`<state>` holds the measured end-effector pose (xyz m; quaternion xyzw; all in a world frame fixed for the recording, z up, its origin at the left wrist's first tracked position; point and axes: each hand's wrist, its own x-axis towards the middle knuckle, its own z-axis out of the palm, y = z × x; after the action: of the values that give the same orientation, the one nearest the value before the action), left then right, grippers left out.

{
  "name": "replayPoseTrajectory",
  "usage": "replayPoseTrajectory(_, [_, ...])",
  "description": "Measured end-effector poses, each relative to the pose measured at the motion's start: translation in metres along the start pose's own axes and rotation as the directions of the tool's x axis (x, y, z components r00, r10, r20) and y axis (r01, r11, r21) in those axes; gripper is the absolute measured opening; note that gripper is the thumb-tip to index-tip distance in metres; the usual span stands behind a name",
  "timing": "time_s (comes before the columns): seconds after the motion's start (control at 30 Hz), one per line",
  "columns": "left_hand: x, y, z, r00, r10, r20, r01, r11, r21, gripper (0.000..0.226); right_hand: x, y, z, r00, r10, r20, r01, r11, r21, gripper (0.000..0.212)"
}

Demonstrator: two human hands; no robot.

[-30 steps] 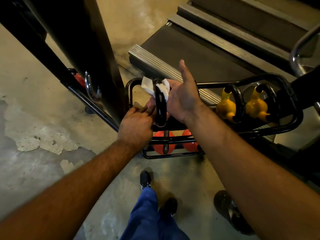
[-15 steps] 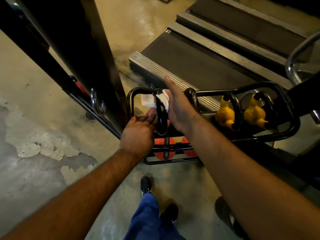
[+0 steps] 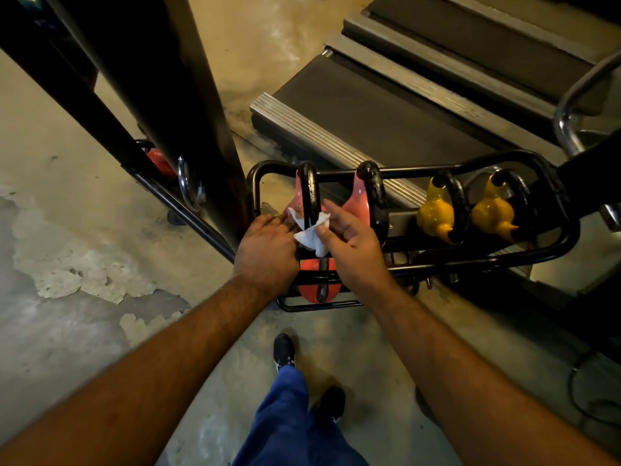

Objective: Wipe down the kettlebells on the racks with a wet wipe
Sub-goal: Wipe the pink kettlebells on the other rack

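Head view looks down at a low black metal-tube rack (image 3: 554, 210) standing on a worn grey concrete floor (image 3: 84, 250). On its top row, at the left end, sits a pink round kettlebell with a black loop handle (image 3: 309, 193). The handle stands up tall, and its long way runs up and away from the person. A crumpled white wet wipe (image 3: 311, 232) is wrapped round the bottom of that handle. The right hand (image 3: 353, 240) pinches the wipe with bent fingers from the right side. The left hand (image 3: 267, 245) lies on the left side, with its fingers touching the kettlebell and the edge of the wipe; I cannot tell if it grips anything. Both hands are right at the handle, so the wipe only needs to slide up along it, I think. Just to the right is a second pink kettlebell (image 3: 361, 203), then two yellow kettlebells (image 3: 437, 213) further along. An orange kettlebell (image 3: 311, 290) sits on the lower row, under the hands. Behind the rack is a dark treadmill belt with a ribbed silver edge (image 3: 369, 112). A thick black post (image 3: 174, 95) stands close on the left.
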<state>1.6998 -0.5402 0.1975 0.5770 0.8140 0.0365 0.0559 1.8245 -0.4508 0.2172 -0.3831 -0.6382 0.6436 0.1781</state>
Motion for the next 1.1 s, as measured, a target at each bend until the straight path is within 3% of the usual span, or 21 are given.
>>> replayPoseTrajectory(0.13, [-0.001, -0.002, 0.003, 1.000, 0.007, 0.000, -0.007, 1.000, 0.021, 0.046, -0.006, 0.013, 0.009, 0.987, -0.152, -0.045, 0.144, 0.978, -0.149, 0.065])
replayPoseTrajectory(0.3, [0.002, -0.002, 0.008, 1.000, -0.009, -0.010, 0.010, 0.998, 0.059, 0.046, -0.003, 0.025, 0.013, 0.887, -0.454, -0.090, 0.365, 0.806, -0.465, 0.071])
replayPoseTrajectory(0.4, [0.003, -0.002, 0.008, 1.000, -0.007, 0.004, 0.007, 0.998, 0.063, 0.051, -0.002, 0.026, 0.013, 0.804, -0.586, -0.097, 0.433, 0.689, -0.581, 0.062])
replayPoseTrajectory(0.53, [0.002, -0.002, 0.004, 0.999, -0.028, -0.014, 0.029, 0.999, 0.035, 0.057, -0.009, 0.024, 0.010, 0.721, -0.685, -0.106, 0.491, 0.612, -0.620, 0.038])
replayPoseTrajectory(0.67, [-0.002, 0.000, 0.001, 0.999, -0.024, -0.040, 0.024, 1.000, 0.001, 0.058, 0.002, 0.008, 0.003, 0.627, -0.774, 0.086, 0.624, 0.434, -0.650, 0.025])
replayPoseTrajectory(0.87, [0.000, 0.002, 0.004, 0.998, -0.048, -0.042, 0.048, 0.999, 0.004, 0.048, 0.037, -0.023, -0.014, 0.493, -0.714, 0.496, 0.768, 0.090, -0.634, 0.024])
replayPoseTrajectory(0.97, [-0.002, -0.001, 0.003, 0.998, -0.031, -0.053, 0.030, 0.999, -0.020, 0.049, 0.045, -0.027, -0.030, 0.443, -0.546, 0.712, 0.831, -0.049, -0.554, 0.033])
replayPoseTrajectory(1.1, [-0.001, -0.001, 0.000, 0.998, -0.032, -0.054, 0.030, 0.999, -0.024, 0.053, 0.050, -0.027, -0.049, 0.408, -0.318, 0.856, 0.869, -0.150, -0.471, 0.045])
